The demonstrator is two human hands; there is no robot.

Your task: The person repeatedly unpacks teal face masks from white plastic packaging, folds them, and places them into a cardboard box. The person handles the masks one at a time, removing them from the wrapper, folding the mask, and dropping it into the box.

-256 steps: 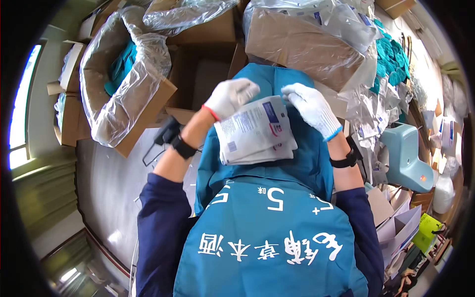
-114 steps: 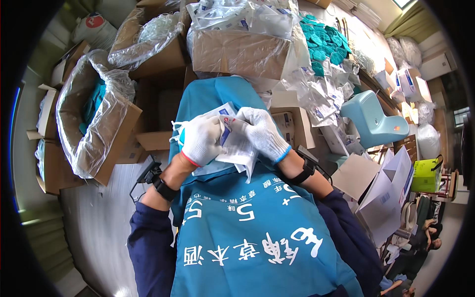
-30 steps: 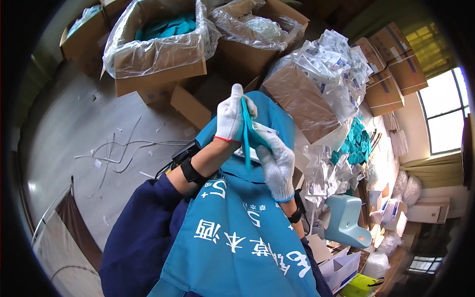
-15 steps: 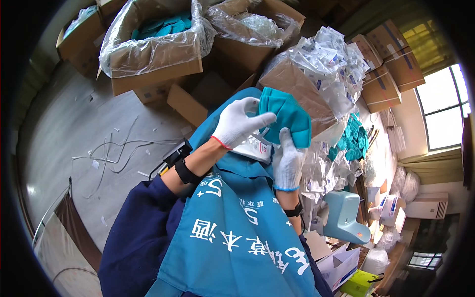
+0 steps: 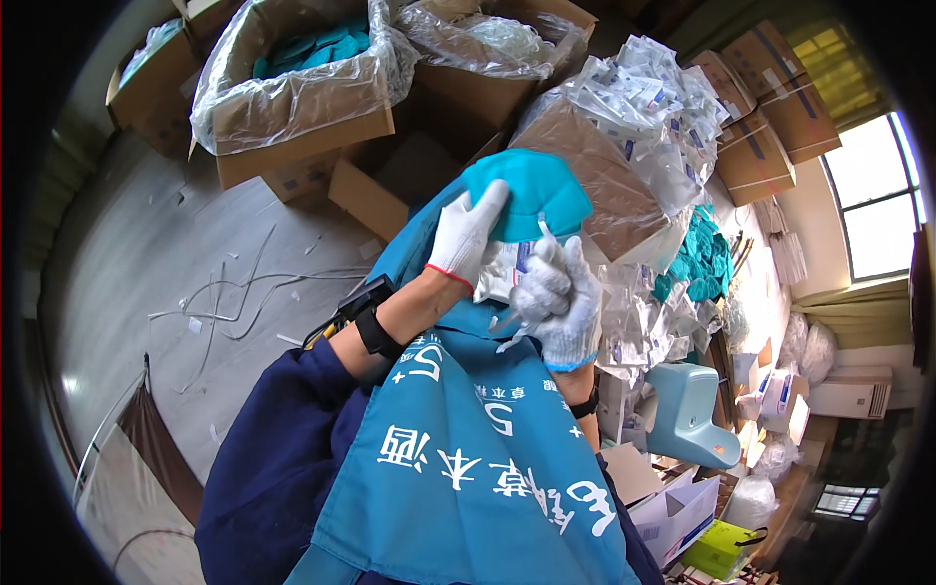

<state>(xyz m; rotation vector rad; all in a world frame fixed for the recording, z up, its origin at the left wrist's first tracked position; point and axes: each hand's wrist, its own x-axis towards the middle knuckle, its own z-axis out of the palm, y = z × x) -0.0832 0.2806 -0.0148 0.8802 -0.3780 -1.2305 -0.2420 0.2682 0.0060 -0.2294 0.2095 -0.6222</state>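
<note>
A teal cup-shaped face mask [image 5: 538, 195] is held up in front of my lap. My left hand [image 5: 464, 236], in a white glove with a red cuff, grips it at its left edge, thumb lying over its face. Below the mask, my right hand [image 5: 558, 300], gloved in white with a blue cuff, has its fingers curled round thin white straps; the loose ends stick out to its left. Behind both hands, a clear-and-white plastic packet [image 5: 499, 273] lies on my blue apron [image 5: 458, 419]. The fingertips of my right hand are partly hidden.
At the far left stands a lined carton [image 5: 292, 112] of teal masks, beside another lined carton [image 5: 468, 97]. Plastic packets [image 5: 648, 107] heap on a box to the right, near a pile of teal masks [image 5: 700, 258] and a pale blue stool [image 5: 687, 414]. Cords [image 5: 219, 307] trail on the floor.
The mask has turned and moved left, spreading wider. My right hand has left its lower edge and curled round the white straps. My left hand has shifted its grip along the edge.
</note>
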